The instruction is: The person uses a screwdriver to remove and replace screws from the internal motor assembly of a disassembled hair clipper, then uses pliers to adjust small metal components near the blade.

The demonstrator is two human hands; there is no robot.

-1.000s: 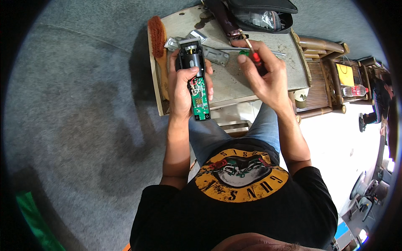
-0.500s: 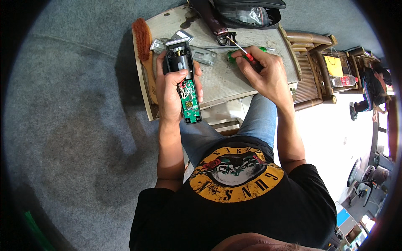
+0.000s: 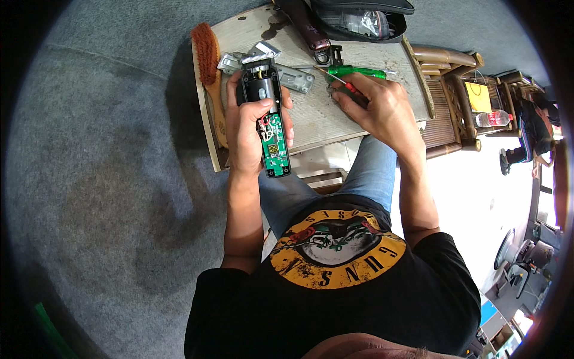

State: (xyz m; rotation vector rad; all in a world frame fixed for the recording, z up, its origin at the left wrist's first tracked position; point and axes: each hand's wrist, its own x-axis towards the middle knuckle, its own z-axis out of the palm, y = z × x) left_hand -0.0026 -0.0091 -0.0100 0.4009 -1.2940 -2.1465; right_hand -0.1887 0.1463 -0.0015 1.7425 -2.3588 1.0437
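Note:
My left hand [image 3: 244,131] is wrapped around a hair clipper [image 3: 261,90] held upright, blade end away from me. Its lower housing is off, baring a green circuit board [image 3: 274,146] with wires near my thumb. In my right hand [image 3: 387,107], a small screwdriver [image 3: 351,88] with a red and black handle is pinched between thumb and fingers. The shaft points up and left, apart from the clipper. Just beyond those fingers lies a green-handled screwdriver [image 3: 371,72]. A grey translucent plastic housing piece [image 3: 297,78] rests on the table behind the clipper.
A wooden-handled brush [image 3: 206,57] lies along the left edge of the small table [image 3: 323,113]. At the back are a dark maroon clipper [image 3: 305,27] and an open black case [image 3: 394,33] holding a plastic bag. Bamboo furniture [image 3: 439,99] stands to the right.
The screwdriver in my right hand has swung to point further left, its tip now away from the maroon clipper. My left hand keeps its hold on the hair clipper.

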